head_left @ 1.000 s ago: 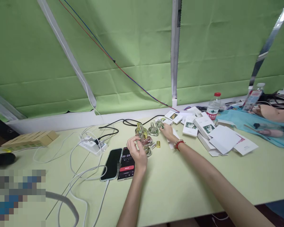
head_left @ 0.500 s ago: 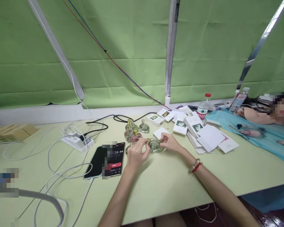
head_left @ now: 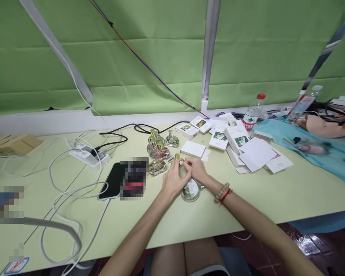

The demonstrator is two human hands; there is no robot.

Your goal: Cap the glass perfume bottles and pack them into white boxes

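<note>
A round clear perfume bottle (head_left: pixel 190 191) with a green-and-white label lies on the table just below my hands, its silvery neck part toward the right. My left hand (head_left: pixel 172 180) is closed, thumb against fingers, with a gold cap (head_left: pixel 177 156) at its fingertips. My right hand (head_left: pixel 196 169) meets it there, its fingers pinched together; whatever they grip is hidden. Left of the hands stand several more perfume bottles (head_left: pixel 161 152) with gold and silver tops. Closest to my left hand is a dark-labelled bottle (head_left: pixel 157 167).
A flat white box (head_left: pixel 192 148) lies behind my hands. Opened white cartons (head_left: pixel 241 140) pile up at the right, near a red-capped water bottle (head_left: pixel 252 114) and a blue cloth (head_left: pixel 276 132). Phones (head_left: pixel 115 182), a power strip (head_left: pixel 84 155) and loose cables occupy the left.
The perfume bottle has left my fingers and now lies on the table below them. My hands have come together, with the gold cap at the left fingertips. The view has tilted down.
</note>
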